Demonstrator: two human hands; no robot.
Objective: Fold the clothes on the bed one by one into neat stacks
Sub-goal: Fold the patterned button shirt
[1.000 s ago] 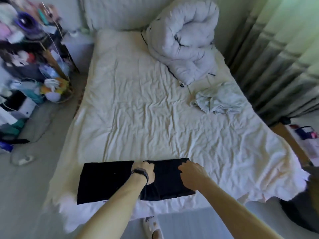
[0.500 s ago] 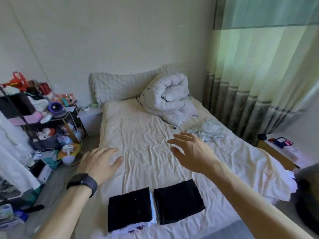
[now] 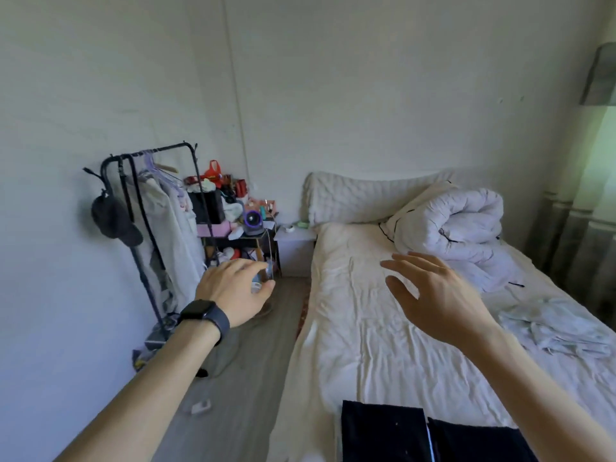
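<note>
Two folded black garments lie side by side at the near end of the bed (image 3: 350, 345): the left one (image 3: 383, 431) and the right one (image 3: 480, 445), partly hidden by my right forearm. A crumpled pale garment (image 3: 553, 328) lies unfolded on the bed's right side. My left hand (image 3: 233, 288), with a dark watch on the wrist, hovers in the air over the floor left of the bed, fingers loosely bent, holding nothing. My right hand (image 3: 430, 291) is raised above the sheet with fingers spread, empty.
A rolled white duvet (image 3: 450, 225) and a long pillow (image 3: 360, 198) sit at the head of the bed. A clothes rack (image 3: 150, 228) and a cluttered shelf (image 3: 233, 215) stand left of the bed, beside a small nightstand (image 3: 295, 241). Curtains (image 3: 593, 201) hang on the right.
Both hands left the black garment, now folded in two stacks, and rose into the air. The view lifted and turned left, toward the wall and the rack.
</note>
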